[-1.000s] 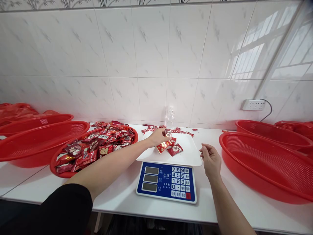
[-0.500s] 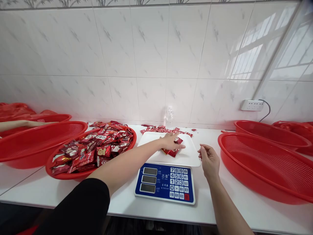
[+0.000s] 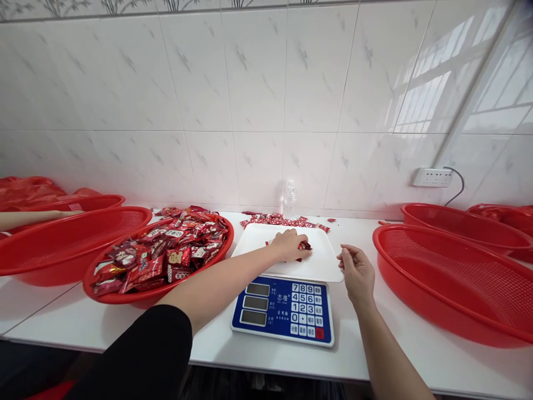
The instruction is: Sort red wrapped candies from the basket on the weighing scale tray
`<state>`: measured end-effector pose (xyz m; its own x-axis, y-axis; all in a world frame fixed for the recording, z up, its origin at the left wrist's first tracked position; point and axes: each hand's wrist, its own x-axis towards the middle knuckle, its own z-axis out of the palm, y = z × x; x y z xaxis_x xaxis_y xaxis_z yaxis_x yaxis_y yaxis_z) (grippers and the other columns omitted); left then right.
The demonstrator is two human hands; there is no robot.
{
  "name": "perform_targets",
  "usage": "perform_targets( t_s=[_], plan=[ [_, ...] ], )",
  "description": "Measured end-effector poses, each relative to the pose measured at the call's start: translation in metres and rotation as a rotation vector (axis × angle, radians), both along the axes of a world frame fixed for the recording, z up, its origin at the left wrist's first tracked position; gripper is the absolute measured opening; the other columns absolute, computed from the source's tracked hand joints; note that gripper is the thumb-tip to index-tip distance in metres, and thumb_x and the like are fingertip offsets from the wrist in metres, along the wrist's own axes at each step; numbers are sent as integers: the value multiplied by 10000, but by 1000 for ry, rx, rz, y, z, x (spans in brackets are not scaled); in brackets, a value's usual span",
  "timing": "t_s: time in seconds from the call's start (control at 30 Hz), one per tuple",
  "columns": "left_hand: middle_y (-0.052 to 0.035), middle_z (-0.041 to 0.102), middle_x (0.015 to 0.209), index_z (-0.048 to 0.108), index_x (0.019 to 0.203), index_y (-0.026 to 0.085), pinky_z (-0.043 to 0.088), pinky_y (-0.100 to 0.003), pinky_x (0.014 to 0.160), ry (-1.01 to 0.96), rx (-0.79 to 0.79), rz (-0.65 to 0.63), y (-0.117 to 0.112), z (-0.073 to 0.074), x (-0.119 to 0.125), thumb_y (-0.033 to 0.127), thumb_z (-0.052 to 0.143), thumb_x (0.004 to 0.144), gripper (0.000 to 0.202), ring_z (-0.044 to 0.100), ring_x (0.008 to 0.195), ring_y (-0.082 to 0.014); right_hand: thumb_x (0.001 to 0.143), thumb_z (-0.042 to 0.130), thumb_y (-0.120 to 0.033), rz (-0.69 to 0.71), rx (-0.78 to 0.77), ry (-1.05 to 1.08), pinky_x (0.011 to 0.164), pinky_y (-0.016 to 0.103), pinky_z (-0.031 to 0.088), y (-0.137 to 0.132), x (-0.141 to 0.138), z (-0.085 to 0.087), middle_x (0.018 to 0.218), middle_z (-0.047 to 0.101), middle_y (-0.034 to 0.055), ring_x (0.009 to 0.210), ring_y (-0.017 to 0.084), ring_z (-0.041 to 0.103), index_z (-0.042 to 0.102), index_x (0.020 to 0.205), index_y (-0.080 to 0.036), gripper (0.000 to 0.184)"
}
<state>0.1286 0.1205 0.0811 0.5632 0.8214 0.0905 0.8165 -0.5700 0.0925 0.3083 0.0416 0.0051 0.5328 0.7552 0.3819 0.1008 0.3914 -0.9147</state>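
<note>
My left hand (image 3: 288, 246) reaches over the white tray (image 3: 325, 268) of a kitchen scale (image 3: 281, 311), its fingers closed round small red snack packets (image 3: 307, 245). Most of those packets are hidden beneath the palm and fingers. By the tray's right edge is my right hand (image 3: 357, 275), fingers curled together in a pinch; whether anything is between them I cannot make out. The scale's blue panel carries number keys and three grey displays. Left of it, a red oval basket (image 3: 230, 244) is heaped with shiny red snack packets (image 3: 162, 253).
Small red sachets (image 3: 275, 219) and a clear plastic bottle (image 3: 290, 195) are at the wall. Red baskets (image 3: 449, 289) line the right side, another red basket (image 3: 75, 239) the left. Another person's arm (image 3: 35, 218) reaches in at far left. A power strip (image 3: 433, 177) is on the wall.
My left hand's fingers were spread over the packets on the tray; now they have closed round them. My right hand has stayed at the tray's edge.
</note>
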Motion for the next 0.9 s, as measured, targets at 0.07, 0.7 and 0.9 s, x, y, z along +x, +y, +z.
perform_targets(
  t_s=[0.07, 0.7, 0.9],
  plan=[
    [-66, 553, 1047, 602, 1093, 295, 465, -361, 757, -37, -14, 12, 0, 1, -1, 554, 538, 775, 415, 580, 928, -262, 795, 597, -539, 2, 4, 5, 564, 259, 455, 0, 0, 0, 752, 619, 19, 601, 122, 523, 632, 995, -189, 405],
    [36, 564, 656, 600, 969, 180, 421, -230, 513, -729, 54, 112, 7, 72, -60, 312, 605, 721, 281, 518, 541, -119, 761, 604, -516, 15, -145, 46, 654, 290, 473, 10, 7, -7, 966, 641, 44, 814, 180, 592, 614, 1068, -199, 441],
    [46, 552, 678, 574, 868, 175, 423, -213, 557, -882, 156, 71, -14, 109, -124, 282, 638, 676, 228, 509, 587, -100, 741, 625, -495, 6, -149, 73, 619, 265, 444, 5, 5, -10, 869, 629, 22, 715, 140, 554, 615, 1071, -185, 453]
  ],
)
